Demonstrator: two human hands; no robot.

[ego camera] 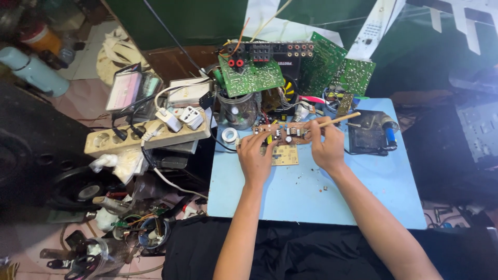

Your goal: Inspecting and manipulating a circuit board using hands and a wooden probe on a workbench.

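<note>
My left hand (256, 156) grips the left end of a small brown circuit board (282, 133) with upright components, held just above the light blue table (363, 192). My right hand (324, 145) holds a thin wooden-handled brush (340, 120) like a pen, its tip down on the board's right part. A second small tan board (285, 154) lies flat on the table under the held one, between my hands.
Green circuit boards (251, 78) and a black panel with jacks (275, 52) stand at the table's back edge. A glass jar (237, 110), a tape roll (229, 135), a dark soldering stand (369, 136) and a beige power strip (145, 137) with plugs surround the work.
</note>
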